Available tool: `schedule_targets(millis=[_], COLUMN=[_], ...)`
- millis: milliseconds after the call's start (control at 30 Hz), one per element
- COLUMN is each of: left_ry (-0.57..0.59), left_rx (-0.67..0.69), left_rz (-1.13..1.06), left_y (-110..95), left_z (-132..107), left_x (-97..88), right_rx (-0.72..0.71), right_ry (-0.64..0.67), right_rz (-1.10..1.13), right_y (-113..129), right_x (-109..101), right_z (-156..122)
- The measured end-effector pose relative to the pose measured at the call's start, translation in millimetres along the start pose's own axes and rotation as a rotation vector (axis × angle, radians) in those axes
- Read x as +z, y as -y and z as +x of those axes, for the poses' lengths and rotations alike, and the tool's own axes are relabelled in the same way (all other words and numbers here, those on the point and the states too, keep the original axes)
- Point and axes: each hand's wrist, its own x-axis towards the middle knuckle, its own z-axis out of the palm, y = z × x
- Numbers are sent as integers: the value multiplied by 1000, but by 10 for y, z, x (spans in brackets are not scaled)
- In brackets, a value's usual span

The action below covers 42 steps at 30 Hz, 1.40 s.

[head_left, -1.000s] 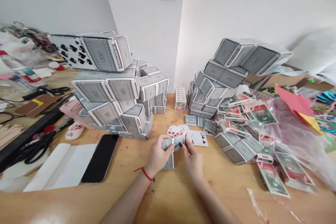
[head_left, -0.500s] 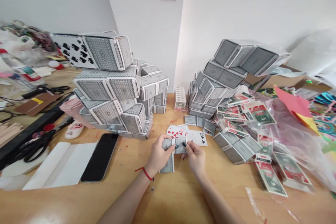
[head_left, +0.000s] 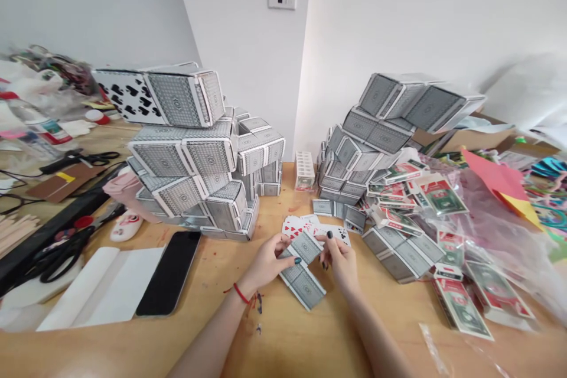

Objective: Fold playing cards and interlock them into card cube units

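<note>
Far left: black-handled scissors [head_left: 55, 254] on the worktop [head_left: 305, 345]; beside them, a black smartphone [head_left: 170, 271], lying flat, screen dark; behind it, a tower of grey-patterned card boxes [head_left: 190, 159], one face printed with black pips.

Centre: your left hand [head_left: 266, 263] and your right hand [head_left: 339, 257], apart, closing from either side on a single grey-backed playing card [head_left: 303, 246], fingertips at its edges, the card tilted; directly below it, a grey-backed card strip [head_left: 302, 285] on the worktop, touching the card's lower end; whether the two are joined, you cannot tell; just behind, face-up playing cards [head_left: 296, 226], loosely spread, hearts and clubs showing.

Handling, as judged: light, thin and springy; the coated surface is likely slippery; corners and folds are likely to crease; take it by the long edges with your finger pads, pressing lightly.

Right: a small white rack [head_left: 305, 170]; a folded grey card block [head_left: 401, 254]; banknote-printed packs [head_left: 460, 313]; a sheet of pink-tinted plastic [head_left: 500, 230].
</note>
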Motion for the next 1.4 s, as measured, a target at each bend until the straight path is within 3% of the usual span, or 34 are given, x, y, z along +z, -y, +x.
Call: schedule_targets(millis=[100,167,267,400,567,833,933,1067,1300,1400], left_ry=[35,-34,-155,-225,-226,-290,-291,-307,-348,-413], left_rx=[-28,-32,-45,-3,37,19,31,83,81,42], left_rz=[-110,-145,-221,-302,-428,-486,-493,-422,-232,-143], left_y=[-46,-54,1,114,149,161,143,106,41,117], left_z=[22,34,61,113,168,191,180,143,-13,-56], left_x=[-49,-61,-65,-58,-27,-30,-33,-53,-95,-85], right_rx=[-230,-389,-466,-463,-468,-303,-312,-351,-282,-313], right_ry=[-45,-22,44,74,77,40,-21,-140,-240,-198], right_rz=[-213,-405,-592,-673,-643,-266,-251,-307,-330,-333], right_y=[-78,-124,-173,-196,-147,-129,-148,-202,-296,-316], right_x=[9,36,83,84,38,57,57,39,15,63], right_z=[70,121,176,197,175,157,182,180,46,15])
